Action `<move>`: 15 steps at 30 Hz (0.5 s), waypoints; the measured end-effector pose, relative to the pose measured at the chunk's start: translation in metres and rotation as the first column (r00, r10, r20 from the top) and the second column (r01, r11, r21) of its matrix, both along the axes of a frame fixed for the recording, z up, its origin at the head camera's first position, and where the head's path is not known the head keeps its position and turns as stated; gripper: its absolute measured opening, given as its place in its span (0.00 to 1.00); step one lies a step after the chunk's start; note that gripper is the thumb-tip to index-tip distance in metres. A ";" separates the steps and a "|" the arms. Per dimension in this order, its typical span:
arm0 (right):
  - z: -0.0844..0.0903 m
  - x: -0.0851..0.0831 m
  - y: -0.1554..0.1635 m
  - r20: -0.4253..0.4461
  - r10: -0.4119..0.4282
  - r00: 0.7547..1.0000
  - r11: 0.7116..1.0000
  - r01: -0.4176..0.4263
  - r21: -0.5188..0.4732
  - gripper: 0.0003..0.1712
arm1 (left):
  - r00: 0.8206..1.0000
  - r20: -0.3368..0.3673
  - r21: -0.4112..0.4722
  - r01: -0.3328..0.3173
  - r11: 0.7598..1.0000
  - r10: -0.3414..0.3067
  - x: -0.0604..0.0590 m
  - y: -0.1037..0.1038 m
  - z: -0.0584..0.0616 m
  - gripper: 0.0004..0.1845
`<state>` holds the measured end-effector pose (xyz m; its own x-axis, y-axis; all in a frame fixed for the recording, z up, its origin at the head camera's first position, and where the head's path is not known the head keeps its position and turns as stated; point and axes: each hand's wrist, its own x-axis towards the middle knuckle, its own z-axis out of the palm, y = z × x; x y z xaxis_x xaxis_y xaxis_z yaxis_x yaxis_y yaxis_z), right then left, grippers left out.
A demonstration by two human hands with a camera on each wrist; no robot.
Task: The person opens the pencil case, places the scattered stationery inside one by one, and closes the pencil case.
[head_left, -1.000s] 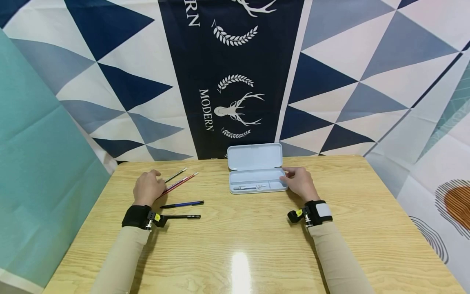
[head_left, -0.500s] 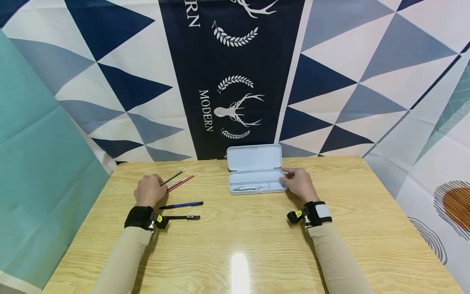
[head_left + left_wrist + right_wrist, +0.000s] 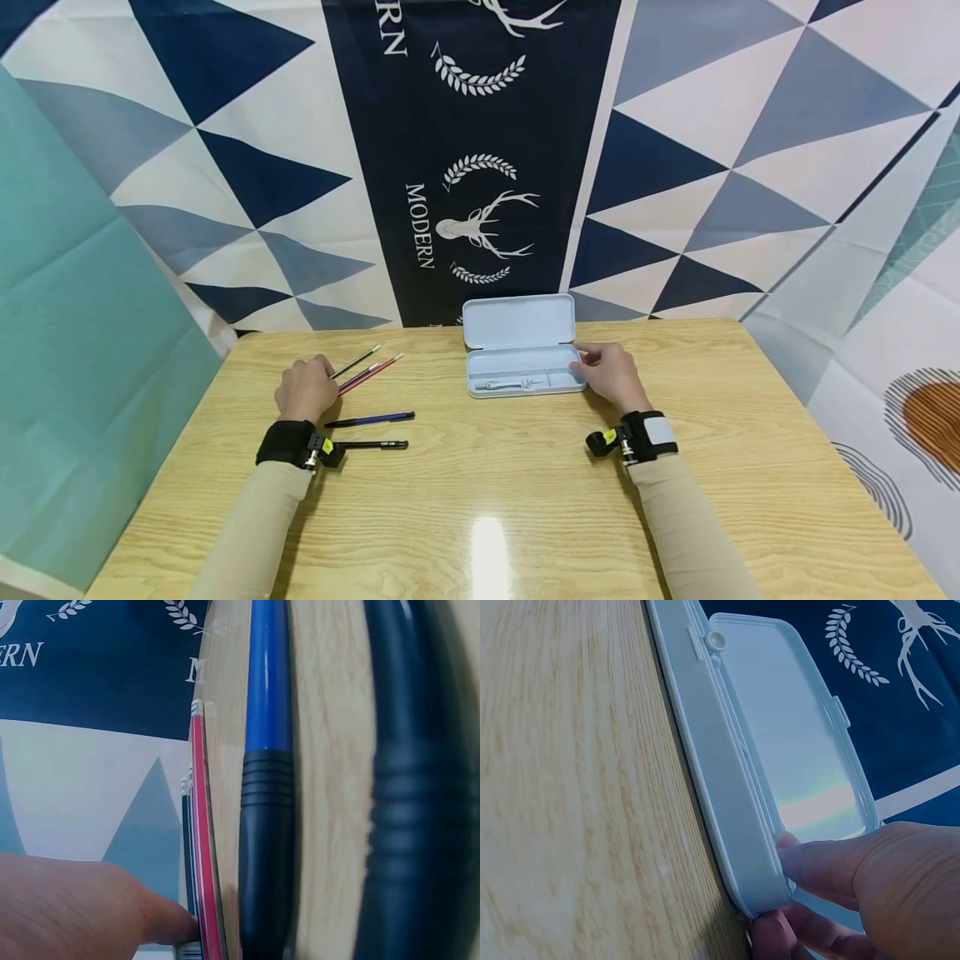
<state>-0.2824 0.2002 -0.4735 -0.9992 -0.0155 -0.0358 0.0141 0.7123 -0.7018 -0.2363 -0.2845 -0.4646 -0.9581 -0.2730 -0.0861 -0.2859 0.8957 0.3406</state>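
My left hand (image 3: 309, 382) lies on the wooden table (image 3: 487, 483) with fingers curled over the near ends of a dark pencil (image 3: 358, 359) and two red pencils (image 3: 372, 372). In the left wrist view a fingertip (image 3: 161, 922) touches the dark pencil (image 3: 186, 847) beside a red pencil (image 3: 201, 825). A blue pen (image 3: 371, 418) and a black pen (image 3: 375, 444) lie just right of that wrist. My right hand (image 3: 596, 362) pinches the right end of an open pale blue pencil case (image 3: 558, 387); its thumb (image 3: 817, 859) rests on the rim (image 3: 720, 772). A white pen-like item (image 3: 510, 384) lies inside.
The case lid (image 3: 519, 321) stands open toward the patterned cloth backdrop (image 3: 480, 167) at the table's far edge. A teal panel (image 3: 67, 333) borders the left side. Bare wood stretches across the near half of the table.
My left hand has drawn slightly back along the pencils, and its fingers now curl over their near ends. The right hand stays on the case.
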 end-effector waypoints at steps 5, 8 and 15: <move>0.000 0.000 0.000 -0.012 0.000 1.000 1.000 0.000 0.000 0.28 | 1.000 0.011 -0.003 -0.002 1.000 0.002 0.000 0.003 0.003 0.11; -0.001 -0.001 0.001 -0.013 0.000 1.000 1.000 0.000 -0.001 0.27 | 1.000 0.014 -0.006 -0.003 1.000 0.003 0.001 0.004 0.003 0.11; -0.002 -0.001 0.002 -0.003 -0.005 1.000 1.000 0.005 -0.004 0.28 | 1.000 0.022 -0.010 -0.009 1.000 0.009 0.001 0.005 0.001 0.12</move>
<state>-0.2835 0.2020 -0.4750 -0.9994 -0.0105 -0.0332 0.0160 0.7090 -0.7050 -0.2349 -0.2794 -0.4631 -0.9535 -0.2827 -0.1048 -0.3015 0.8964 0.3248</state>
